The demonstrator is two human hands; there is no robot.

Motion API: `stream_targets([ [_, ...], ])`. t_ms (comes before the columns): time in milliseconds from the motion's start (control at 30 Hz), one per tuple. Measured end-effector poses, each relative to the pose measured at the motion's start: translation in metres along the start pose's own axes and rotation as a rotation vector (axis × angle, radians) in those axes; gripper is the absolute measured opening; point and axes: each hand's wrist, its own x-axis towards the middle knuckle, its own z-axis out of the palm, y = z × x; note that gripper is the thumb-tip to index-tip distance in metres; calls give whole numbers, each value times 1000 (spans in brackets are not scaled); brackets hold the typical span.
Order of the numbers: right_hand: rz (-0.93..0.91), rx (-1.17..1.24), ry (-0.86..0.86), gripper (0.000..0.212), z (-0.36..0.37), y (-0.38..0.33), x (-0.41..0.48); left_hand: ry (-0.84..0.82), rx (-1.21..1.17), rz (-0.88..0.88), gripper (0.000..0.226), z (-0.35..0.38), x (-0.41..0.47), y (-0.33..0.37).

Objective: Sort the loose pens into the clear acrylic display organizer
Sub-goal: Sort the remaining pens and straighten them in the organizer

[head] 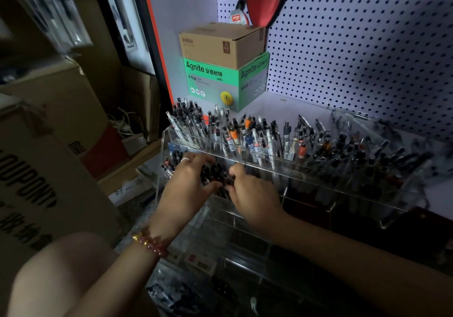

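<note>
Green box (pixel 210 79): reads "Agnite" in white on two faces, with Chinese characters beside it and a small "deli" below; it stands on the shelf behind the display.
Cardboard box (pixel 220 44): sits on top of the green box; its print is too faint to read.
Carton (pixel 36 182): large black letters, cut off by the frame's left edge and not legible as a word.
Acrylic organizer (pixel 163 150): a clear tiered rack in front of the pegboard (pixel 355 47); its right end is in shadow.
Standing pens (pixel 245 133): they fill the top tier, and their barrel labels are too small to read.
Bunch of dark pens (pixel 215 173): held over a left compartment of the second tier.
Left hand (pixel 186 187): fingers and thumb curl round the bunch.
Right hand (pixel 255 194): thumb and curled fingers pinch the same bunch.
Lower tiers: dark, contents unclear.
</note>
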Motion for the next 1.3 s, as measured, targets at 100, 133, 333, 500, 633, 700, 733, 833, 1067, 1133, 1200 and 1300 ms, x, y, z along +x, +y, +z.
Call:
stream_targets([
  [100,-24,-96,24,34,3,1,-3,1,9,12,48,0,0,0],
  [133,-28,-117,22,36,4,2,-4,0,15,15,49,0,0,1],
  [333,-139,-47,76,20,-3,7,-8,-24,25,46,58,-1,0,0],
  [500,-78,-51,-21,26,-3,7,-7,-27,10,38,61,-2,-1,-2],
  [633,-115,-26,-52,33,-4,9,-8,-22,25,37,58,-2,-2,-1],
  [700,-131,-32,-90,39,-7,10,-8,-26,39,30,58,-1,-2,-2],
  [733,-143,-54,-112,42,-9,9,-8,-33,42,28,57,-2,-2,-2],
  [833,-173,-48,-74,44,-15,6,-9,-57,63,60,59,-12,-2,1],
  [1067,-472,179,449,23,-69,-2,-16,145,-59,267,22,-49,2,24],
  [1133,-471,215,588,22,-96,0,-17,140,-89,295,15,-48,7,36],
  [1200,-441,243,690,20,-123,8,-18,123,-97,328,13,-47,16,49],
  [1300,-372,273,766,20,-159,36,-16,126,-138,385,9,-45,32,77],
])
